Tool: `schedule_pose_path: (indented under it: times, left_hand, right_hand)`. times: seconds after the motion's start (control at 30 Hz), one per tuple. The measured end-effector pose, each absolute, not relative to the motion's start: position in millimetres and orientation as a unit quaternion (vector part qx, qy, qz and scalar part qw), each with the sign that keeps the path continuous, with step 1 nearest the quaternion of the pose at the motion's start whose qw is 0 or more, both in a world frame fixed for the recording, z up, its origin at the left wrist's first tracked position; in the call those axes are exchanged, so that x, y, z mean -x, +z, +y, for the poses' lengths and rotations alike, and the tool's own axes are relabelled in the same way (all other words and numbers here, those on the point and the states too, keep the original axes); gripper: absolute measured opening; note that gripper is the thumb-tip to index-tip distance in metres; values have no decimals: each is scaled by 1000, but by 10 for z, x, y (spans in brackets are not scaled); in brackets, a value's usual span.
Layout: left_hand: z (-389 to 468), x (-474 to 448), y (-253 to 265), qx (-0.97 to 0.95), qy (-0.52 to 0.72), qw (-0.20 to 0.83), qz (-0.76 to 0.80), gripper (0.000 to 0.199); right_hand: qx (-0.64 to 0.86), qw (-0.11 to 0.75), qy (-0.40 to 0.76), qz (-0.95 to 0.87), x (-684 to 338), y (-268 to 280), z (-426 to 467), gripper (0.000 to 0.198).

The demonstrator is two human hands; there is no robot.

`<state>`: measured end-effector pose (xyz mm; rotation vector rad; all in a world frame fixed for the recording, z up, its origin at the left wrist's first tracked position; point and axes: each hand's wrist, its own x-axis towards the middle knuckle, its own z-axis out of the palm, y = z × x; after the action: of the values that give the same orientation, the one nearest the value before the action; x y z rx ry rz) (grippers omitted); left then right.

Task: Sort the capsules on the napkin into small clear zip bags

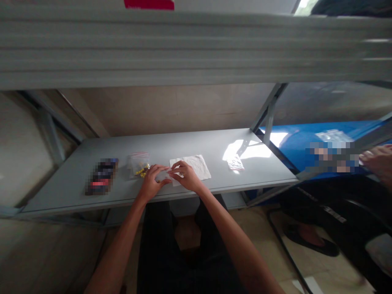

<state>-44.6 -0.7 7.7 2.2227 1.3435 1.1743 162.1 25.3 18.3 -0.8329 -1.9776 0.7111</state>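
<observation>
While a bag [139, 161] is holding yellow pieces [142, 171] on the desk [174, 143] beneath shelving [183, 53], my fingers [181, 164] are curving, grip unclear.

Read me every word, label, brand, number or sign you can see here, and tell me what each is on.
No text can be read for certain.
Red item at the top edge: faint marks, too small to read.
Dark object on the left: blurred out, nothing legible.
Nearby person's dark clothing, right: a pale marking, too blurred to read.
Clear bag with yellow pieces: red lines, no readable lettering.
</observation>
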Motion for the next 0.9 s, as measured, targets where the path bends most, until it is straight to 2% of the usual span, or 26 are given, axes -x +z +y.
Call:
schedule_pose_path:
  times: [0.13,0.27,0.53,0.77,0.9]
  left_hand:
    - [-9,431,73,-770,411,146,466,53]
    - [3,423,67,-778,401,149,460,54]
    - [-13,418,68,-782,394,142,461,55]
    - [-19,409,82,-786,389,154,455,52]
    - [-17,421,82,-789,391,169,443,53]
  right_hand:
    - [408,433,277,-755,-1922,139,260,16]
    - [479,394,223,-752,-2208,52,207,9]
    - [487,351,149,-786,-2098,-3,137,4]
    - [439,426,203,-765,-1970,130,53,3]
    - [402,437,223,-773,-1701,147,21,1]
